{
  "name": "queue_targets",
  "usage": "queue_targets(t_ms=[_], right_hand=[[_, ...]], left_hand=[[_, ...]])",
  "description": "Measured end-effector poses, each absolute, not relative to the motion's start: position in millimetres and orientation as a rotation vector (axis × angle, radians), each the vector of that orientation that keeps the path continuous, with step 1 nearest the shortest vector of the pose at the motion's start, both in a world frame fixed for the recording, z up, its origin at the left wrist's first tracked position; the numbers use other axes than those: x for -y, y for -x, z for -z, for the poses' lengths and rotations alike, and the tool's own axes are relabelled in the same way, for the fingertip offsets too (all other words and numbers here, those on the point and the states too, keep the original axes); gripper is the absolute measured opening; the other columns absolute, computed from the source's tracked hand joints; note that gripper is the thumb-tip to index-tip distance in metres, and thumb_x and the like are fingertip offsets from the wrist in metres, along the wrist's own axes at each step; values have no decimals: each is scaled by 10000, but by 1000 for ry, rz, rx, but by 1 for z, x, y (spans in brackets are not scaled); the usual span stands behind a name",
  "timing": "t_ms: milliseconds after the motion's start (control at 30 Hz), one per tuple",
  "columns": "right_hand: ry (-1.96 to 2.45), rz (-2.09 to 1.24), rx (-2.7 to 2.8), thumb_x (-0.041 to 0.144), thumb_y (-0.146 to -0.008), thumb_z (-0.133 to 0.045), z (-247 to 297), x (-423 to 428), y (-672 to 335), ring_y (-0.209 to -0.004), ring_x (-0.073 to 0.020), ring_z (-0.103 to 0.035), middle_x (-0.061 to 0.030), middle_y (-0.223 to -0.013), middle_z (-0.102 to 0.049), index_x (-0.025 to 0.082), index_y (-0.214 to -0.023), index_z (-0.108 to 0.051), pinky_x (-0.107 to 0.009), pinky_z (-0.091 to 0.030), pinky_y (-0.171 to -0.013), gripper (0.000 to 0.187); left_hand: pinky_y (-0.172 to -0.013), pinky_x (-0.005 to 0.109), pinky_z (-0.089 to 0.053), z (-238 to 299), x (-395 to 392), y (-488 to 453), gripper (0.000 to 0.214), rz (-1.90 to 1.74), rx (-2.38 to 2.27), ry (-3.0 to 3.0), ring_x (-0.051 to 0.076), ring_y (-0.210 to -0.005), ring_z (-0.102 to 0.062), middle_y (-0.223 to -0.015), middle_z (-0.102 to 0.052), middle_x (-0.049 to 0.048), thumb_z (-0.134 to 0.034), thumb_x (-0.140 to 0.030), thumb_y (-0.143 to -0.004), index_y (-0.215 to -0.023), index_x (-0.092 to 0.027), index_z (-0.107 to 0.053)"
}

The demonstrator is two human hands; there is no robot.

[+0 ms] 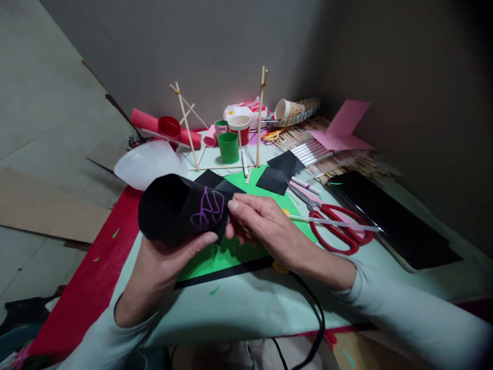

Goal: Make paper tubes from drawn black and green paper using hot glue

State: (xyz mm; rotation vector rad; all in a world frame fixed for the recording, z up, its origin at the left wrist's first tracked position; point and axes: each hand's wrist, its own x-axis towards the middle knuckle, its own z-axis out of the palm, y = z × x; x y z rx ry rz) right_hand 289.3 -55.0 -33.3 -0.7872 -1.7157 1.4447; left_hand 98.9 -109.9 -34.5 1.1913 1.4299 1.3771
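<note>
A sheet of black paper [164, 203], rolled into a tube with a wide mouth, carries purple scribbled lines on its side. My left hand [165, 259] wraps around it from below, thumb along the near side. At the tube's right edge, the thumb and forefinger of my right hand [262, 218] are pinched together on the paper. Mostly hidden beneath that hand is a yellow glue gun [280, 267]; whether the hand touches it I cannot tell. A clear glue stick [335, 222] extends rightward from it. Under both hands lies a green sheet [246, 257].
Red-handled scissors [342, 231] and a black phone [381, 216] lie to the right. Black paper pieces [275, 177] are beyond my hands. Farther back stand a stick frame [261, 118], a green cup [228, 148] and a white bowl [148, 163]. A black cord [318, 313] hangs over the near edge.
</note>
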Motion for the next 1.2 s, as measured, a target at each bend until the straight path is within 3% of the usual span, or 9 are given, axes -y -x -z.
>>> queue_targets(t_ms=[100,200,333,400,467,667,833,1067,1200], right_hand=[[820,-1339,1800,407,-1062,-437,31,51,-293,-541,-89,-447,33,-620,-568,192,-696,-572,-247,-332,-560,444],[827,-1280,1866,379,-1047,-428,27,47,-297,-563,-102,-463,37,-592,-516,206,-655,-504,-251,-321,-566,435],[831,-1248,1962,345,-1016,-440,23,45,-297,-570,-104,-448,38,-590,-496,215,-633,-427,-258,-305,-571,405],[839,-1229,2017,333,-1004,-447,22,46,-296,-556,-98,-403,46,-586,-465,215,-635,-412,-265,-275,-564,389],[845,-1205,2067,322,-993,-456,21,48,-294,-555,-96,-367,52,-585,-425,213,-637,-402,-275,-243,-563,376],[821,-1105,2186,299,-990,-479,19,50,-294,-576,-100,-311,58,-599,-392,210,-657,-399,-298,-213,-585,354],[734,-1063,2221,329,-1044,-484,18,53,-297,-581,-101,-305,67,-617,-363,215,-687,-378,-298,-239,-605,389],[818,-1106,1837,394,-1094,-448,19,52,-299,-725,-116,-578,1,-844,-645,196,-940,-616,-262,-427,-689,302],[840,-1029,1663,385,-1053,-577,14,46,-306,-733,-123,-603,-1,-901,-687,221,-1036,-615,-259,-453,-628,170]], left_hand=[[-1290,452,-337,28,112,-92,930,-1318,-1381,-1285,341,-1458,-520,-1542,-605,18,-990,-248,-572,-1422,-354,-628],[-1279,464,-335,13,114,-81,1177,-1205,-1220,-1216,383,-1500,-463,-1569,-579,54,-1017,-462,-498,-1548,-384,-491],[-1098,458,-540,-5,116,-67,950,-1164,-1049,-1033,410,-1450,-521,-1529,-617,65,-854,-700,-633,-1484,-370,-592],[-956,417,-613,-9,116,-65,903,-1130,-1081,-997,418,-1384,-588,-1521,-626,69,-837,-685,-649,-1468,-381,-609],[-913,392,-617,-10,116,-65,866,-1080,-1164,-1030,415,-1321,-638,-1510,-637,66,-838,-607,-661,-1465,-379,-612],[-1056,427,-526,-9,117,-71,656,-1006,-1354,-1353,422,-1300,-625,-1310,-754,71,-790,-469,-690,-1326,-316,-744],[-1093,358,-499,1,108,-65,528,-934,-1250,-1697,373,-1304,-631,-1371,-734,9,-717,-355,-775,-1301,-347,-759],[-1018,288,-529,14,110,-61,555,-1045,-1316,-1666,337,-1308,-616,-1421,-698,-30,-709,-313,-780,-1333,-354,-726],[-1156,379,-461,7,116,-66,531,-1272,-1404,-1373,370,-1338,-589,-1348,-736,-8,-771,-394,-722,-1248,-327,-770]])
